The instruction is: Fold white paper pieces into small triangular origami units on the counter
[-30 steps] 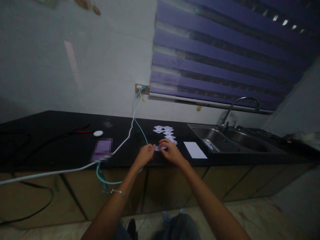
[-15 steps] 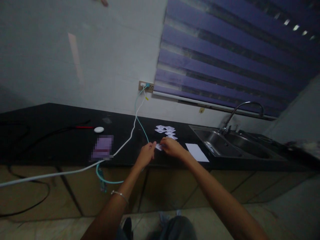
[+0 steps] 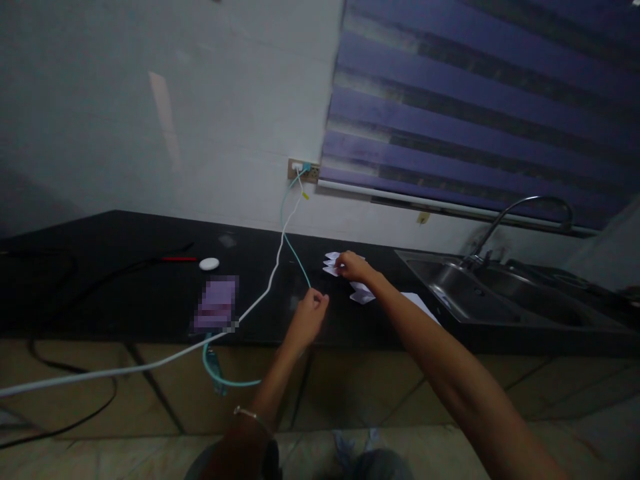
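My right hand (image 3: 353,267) reaches over a group of small folded white paper pieces (image 3: 331,256) on the black countertop (image 3: 270,313). Its fingers are closed on one folded paper piece (image 3: 331,271) at the left of the group. Part of the group is hidden behind this hand and wrist. Nearer to me lies another folded piece (image 3: 362,295), just below the right wrist. My left hand (image 3: 309,315) hovers near the counter's front edge, fingers loosely bent and apart, with nothing visible in them. A white paper sheet (image 3: 419,305) lies partly behind my right forearm.
A steel sink (image 3: 470,293) with a curved faucet (image 3: 530,200) is at the right. White and teal cables (image 3: 274,273) run from a wall outlet (image 3: 303,171) across the counter. On the left are a white round object (image 3: 209,264), a red stick-like item (image 3: 179,259) and a blurred-out purple rectangle (image 3: 217,303).
My right hand has moved away from the left hand, farther back to the paper group, with a folded piece. The left hand has let go of the paper. The view has shifted slightly.
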Motion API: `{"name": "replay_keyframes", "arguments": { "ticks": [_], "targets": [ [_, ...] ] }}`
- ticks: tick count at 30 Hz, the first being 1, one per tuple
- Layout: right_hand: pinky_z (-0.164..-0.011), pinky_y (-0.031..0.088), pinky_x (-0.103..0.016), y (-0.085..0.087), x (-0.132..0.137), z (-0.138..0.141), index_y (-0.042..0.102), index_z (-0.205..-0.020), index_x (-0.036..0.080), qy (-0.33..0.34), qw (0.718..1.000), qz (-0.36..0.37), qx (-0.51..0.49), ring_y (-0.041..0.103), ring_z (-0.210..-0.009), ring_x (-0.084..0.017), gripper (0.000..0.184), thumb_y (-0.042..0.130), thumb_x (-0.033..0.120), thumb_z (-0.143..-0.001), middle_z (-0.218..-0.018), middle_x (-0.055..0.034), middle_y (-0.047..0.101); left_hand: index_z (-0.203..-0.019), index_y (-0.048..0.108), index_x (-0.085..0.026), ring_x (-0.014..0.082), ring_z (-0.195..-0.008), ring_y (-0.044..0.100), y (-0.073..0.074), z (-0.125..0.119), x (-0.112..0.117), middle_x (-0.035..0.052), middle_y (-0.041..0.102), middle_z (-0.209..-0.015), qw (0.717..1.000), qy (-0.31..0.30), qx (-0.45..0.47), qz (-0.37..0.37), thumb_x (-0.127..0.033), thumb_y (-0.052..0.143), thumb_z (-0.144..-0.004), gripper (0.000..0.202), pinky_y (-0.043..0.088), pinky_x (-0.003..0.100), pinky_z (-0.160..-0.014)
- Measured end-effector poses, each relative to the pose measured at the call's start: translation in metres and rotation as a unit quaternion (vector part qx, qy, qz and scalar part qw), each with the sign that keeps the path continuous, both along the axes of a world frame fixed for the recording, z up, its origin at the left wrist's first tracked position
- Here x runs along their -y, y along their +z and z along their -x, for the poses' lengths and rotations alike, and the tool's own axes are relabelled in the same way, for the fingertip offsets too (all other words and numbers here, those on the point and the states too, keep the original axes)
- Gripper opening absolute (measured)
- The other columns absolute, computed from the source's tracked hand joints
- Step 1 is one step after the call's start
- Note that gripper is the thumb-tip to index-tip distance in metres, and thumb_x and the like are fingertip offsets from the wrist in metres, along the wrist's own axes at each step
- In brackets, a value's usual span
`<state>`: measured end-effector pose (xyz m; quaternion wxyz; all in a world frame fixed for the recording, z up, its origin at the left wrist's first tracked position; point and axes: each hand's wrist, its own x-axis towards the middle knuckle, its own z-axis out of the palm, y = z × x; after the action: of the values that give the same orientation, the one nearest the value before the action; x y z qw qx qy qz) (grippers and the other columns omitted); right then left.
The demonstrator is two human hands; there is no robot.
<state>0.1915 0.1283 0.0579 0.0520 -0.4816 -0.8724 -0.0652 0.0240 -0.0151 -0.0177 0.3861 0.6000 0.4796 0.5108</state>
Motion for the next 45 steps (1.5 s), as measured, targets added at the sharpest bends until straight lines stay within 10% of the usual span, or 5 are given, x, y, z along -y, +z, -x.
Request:
{"name": "replay_keyframes", "arguments": {
  "ticks": [10,16,20,25,45],
  "targets": [
    [-0.079,0.043,-0.023,-0.012,-0.023,0.000,0.071,-0.097,0.015,-0.011,0.999,0.038,0.032,0.062,-0.094,-0.020,0.023,0.064,0.016,-0.075,-0.100,-0.0103,0.070,-0.081,0.046,-0.021,0.0079,-0.037,0.036,-0.003,0.000,-0.007,-0.0084,0.042,-0.051,0.999,-0.001,0.010,0.041,-0.044,0.049,-0.083,0.023,0.023,0.018,-0.037],
    [-0.068,0.044,-0.024,0.034,-0.015,-0.022,0.071,-0.095,0.012,0.001,0.998,0.056,0.027,0.063,-0.081,-0.019,0.025,0.066,0.030,-0.078,-0.093,-0.0102,0.071,-0.082,0.048,-0.021,0.0081,-0.038,0.036,-0.005,0.001,-0.007,-0.0085,0.040,-0.050,0.999,-0.002,0.020,0.042,-0.047,0.048,-0.083,0.026,0.022,0.018,-0.037],
    [-0.062,0.044,-0.026,0.051,0.022,-0.072,0.072,-0.083,0.011,-0.118,0.979,0.159,0.043,0.064,-0.069,-0.020,0.038,0.059,0.047,-0.081,-0.078,-0.0123,0.071,-0.081,0.050,-0.020,0.0072,-0.037,0.035,-0.008,0.001,-0.009,-0.0081,0.039,-0.051,0.999,-0.013,0.029,0.033,-0.048,0.048,-0.082,0.028,0.020,0.017,-0.037],
    [-0.070,0.048,-0.033,0.012,0.091,-0.127,0.067,-0.101,0.008,-0.308,0.931,0.167,0.097,0.065,-0.093,-0.030,0.060,0.062,0.060,-0.072,-0.102,-0.0212,0.067,-0.078,0.053,-0.019,0.0073,-0.038,0.035,-0.010,0.002,-0.008,-0.0077,0.039,-0.050,0.999,-0.015,0.027,0.022,-0.049,0.049,-0.081,0.030,0.020,0.018,-0.038],
    [-0.078,0.049,-0.039,-0.029,0.157,-0.104,0.062,-0.105,0.011,-0.305,0.947,0.017,0.095,0.064,-0.097,-0.031,0.028,0.040,0.017,-0.090,-0.103,-0.0206,0.064,-0.071,0.051,-0.019,0.0103,-0.040,0.044,0.005,0.005,0.000,-0.0069,0.044,-0.045,0.999,-0.025,0.024,-0.010,-0.046,0.049,-0.080,0.029,0.031,0.020,-0.044]
  ]
}}
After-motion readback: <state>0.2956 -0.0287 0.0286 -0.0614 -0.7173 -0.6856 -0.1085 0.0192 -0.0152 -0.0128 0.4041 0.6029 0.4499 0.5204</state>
